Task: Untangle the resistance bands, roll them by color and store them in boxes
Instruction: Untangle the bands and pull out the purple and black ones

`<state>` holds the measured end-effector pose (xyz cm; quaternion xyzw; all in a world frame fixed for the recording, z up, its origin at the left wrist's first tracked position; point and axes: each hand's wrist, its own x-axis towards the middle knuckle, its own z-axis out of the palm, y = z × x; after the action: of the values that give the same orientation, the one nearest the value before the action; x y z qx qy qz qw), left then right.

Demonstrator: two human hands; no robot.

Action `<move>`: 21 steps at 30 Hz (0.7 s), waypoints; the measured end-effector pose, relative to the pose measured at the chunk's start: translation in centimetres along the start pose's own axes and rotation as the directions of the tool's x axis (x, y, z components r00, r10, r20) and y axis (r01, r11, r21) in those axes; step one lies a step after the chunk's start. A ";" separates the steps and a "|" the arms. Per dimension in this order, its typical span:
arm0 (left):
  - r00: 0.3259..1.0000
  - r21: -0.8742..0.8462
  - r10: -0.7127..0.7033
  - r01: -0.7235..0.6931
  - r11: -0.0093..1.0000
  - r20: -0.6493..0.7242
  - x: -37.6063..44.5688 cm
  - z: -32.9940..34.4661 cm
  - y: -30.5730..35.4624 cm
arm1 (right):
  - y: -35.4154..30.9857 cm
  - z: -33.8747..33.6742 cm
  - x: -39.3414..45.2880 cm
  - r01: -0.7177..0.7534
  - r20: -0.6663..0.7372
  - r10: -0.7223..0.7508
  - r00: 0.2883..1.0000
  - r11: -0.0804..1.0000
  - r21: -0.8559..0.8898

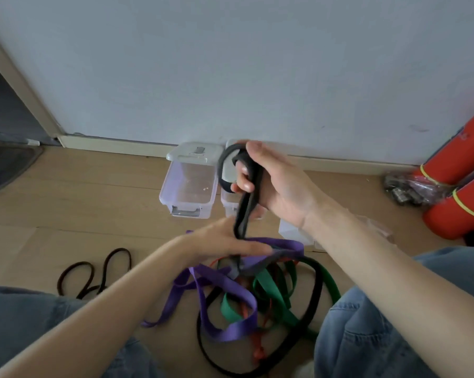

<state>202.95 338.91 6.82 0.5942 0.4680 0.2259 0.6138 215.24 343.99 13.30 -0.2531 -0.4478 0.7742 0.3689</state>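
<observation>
My right hand (274,181) is raised and grips a looped black band (244,197), which hangs down from it into the tangle on the floor. My left hand (225,241) reaches across just below, its fingers stretched out flat beside the black band and over a purple band (225,293). The tangle between my knees also holds a green band (276,287), a thin red band (257,347) and more black band looping low on the floor. An open clear plastic box (189,186) stands by the wall; a second box (229,203) is partly hidden behind my right hand.
A thin dark band (94,274) lies apart on the wooden floor at left. Red rolled tubes (456,192) and a plastic bag of small items (410,186) sit at right. A clear lid or box (293,233) lies under my right wrist. The wall is close ahead.
</observation>
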 end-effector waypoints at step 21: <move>0.927 0.337 0.136 -0.011 0.942 -0.350 -3.0 -4.3 4.9 | 4.7 -2.1 -0.7 -0.154 0.111 0.266 0.958 0.799 -0.582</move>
<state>199.35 339.54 12.98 0.6524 0.5830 0.2752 0.3983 215.59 342.98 8.19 -0.3258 -0.6591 0.6622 0.1448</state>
